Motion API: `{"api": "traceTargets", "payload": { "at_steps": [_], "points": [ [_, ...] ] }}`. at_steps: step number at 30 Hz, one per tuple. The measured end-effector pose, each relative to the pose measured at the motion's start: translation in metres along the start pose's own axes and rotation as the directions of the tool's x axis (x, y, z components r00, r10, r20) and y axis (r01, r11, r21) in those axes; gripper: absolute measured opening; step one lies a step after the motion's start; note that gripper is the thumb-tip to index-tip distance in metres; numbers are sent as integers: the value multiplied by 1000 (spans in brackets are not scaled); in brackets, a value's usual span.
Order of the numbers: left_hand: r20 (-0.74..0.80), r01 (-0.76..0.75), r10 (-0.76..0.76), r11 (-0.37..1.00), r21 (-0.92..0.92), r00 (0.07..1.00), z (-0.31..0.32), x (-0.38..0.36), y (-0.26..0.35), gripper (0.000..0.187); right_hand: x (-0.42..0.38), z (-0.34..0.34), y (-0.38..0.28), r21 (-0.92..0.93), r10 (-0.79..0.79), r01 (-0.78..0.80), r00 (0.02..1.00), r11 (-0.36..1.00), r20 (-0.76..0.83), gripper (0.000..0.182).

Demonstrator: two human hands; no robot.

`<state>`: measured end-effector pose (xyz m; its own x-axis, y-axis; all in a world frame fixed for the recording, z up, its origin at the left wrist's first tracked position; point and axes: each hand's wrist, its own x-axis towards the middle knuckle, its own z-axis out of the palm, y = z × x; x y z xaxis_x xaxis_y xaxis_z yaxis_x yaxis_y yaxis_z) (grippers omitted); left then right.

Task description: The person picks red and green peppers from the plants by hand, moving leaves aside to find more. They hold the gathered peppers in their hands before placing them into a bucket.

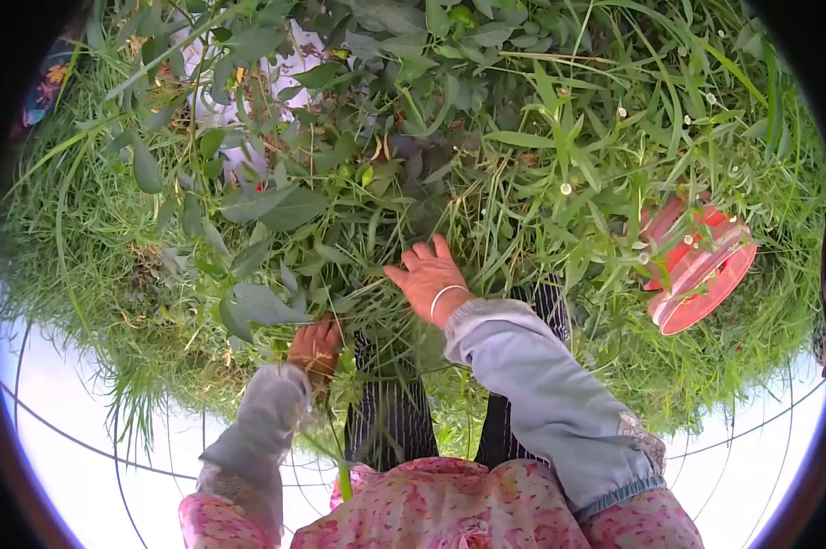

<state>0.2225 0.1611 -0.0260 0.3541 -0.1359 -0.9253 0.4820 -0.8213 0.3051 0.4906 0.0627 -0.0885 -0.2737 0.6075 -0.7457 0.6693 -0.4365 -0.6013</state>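
Right grip [433, 282] beside slender green grass [372, 300]

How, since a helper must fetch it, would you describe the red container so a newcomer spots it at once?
Start at the right hand, the one with the white wristband. Look across the green plants toward the picture's right edge to the red container, partly hidden among them. Its broad, round rim and red colour set it apart from the greenery around it.
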Motion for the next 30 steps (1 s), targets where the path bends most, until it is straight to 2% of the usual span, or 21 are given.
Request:
{"api": "traceTargets", "payload": {
  "at_steps": [1,4,5,6,8,9,10,11,13,15,16,18,19,22,23,24,26,27,30],
  "points": [
    [-70,-44,44,999,5,997,-28,-14,7,53,0,-2,-2,13,-8,8,1000,1000,1,38],
    [-34,-178,186,971,162,982,-84,-30,23,51,2,5,-6,-7,-21,21,1000,1000,6,36],
    [-76,-158,163,986,60,984,-94,-30,26,46,3,7,-6,-27,-18,19,1000,999,4,35],
    [-18,-150,149,985,-80,989,-109,-28,28,43,4,9,-6,-21,-11,11,1000,1000,-11,35],
    [100,-98,142,929,-356,985,-184,-11,46,38,3,12,-8,-12,2,-2,999,1000,-37,34],
    [-79,-117,88,641,-759,993,-177,0,37,25,2,6,-9,5,6,-6,1000,1000,22,36],
    [-330,-292,75,673,-680,941,-176,23,29,23,0,-5,-11,22,8,-10,997,1000,81,38],
    [-561,-443,76,704,-555,824,-176,48,20,22,0,-11,-11,36,11,-17,990,999,138,41],
    [-567,-236,-121,823,-516,815,-154,77,-7,16,-4,-8,-14,26,6,-8,997,1000,78,40],
    [-424,-26,-338,756,-654,840,-101,89,-56,18,-7,-5,-17,40,13,-12,1000,999,-10,37],
    [-337,83,-440,700,-709,833,-75,91,-80,19,-8,-5,-18,63,12,-9,999,998,-49,36],
    [-124,68,-656,260,-963,745,-36,87,-114,20,-14,-8,-22,113,17,-4,993,994,-117,33],
    [17,33,-715,9,-999,699,-37,82,-115,21,-15,-10,-25,114,11,1,994,994,-108,32],
    [-225,24,-658,347,-938,719,-49,87,-92,18,-13,-22,-29,87,1,5,997,996,-74,31],
    [-260,136,-638,502,-854,725,-78,86,-76,21,-13,-26,-31,67,3,0,999,998,-44,32],
    [-290,199,-624,595,-779,726,-81,94,-73,23,-13,-27,-34,49,6,-6,1000,999,-12,32],
    [-347,315,-586,743,-590,733,-80,105,-73,29,-14,-25,-37,136,6,1,998,991,-55,33],
    [-481,241,-497,833,-498,722,-76,110,-75,32,-16,-24,-37,177,10,4,997,984,-77,34],
    [-474,195,-583,742,-641,660,-69,114,-77,29,-19,-22,-35,398,58,47,967,916,-246,39]
  ]
}}
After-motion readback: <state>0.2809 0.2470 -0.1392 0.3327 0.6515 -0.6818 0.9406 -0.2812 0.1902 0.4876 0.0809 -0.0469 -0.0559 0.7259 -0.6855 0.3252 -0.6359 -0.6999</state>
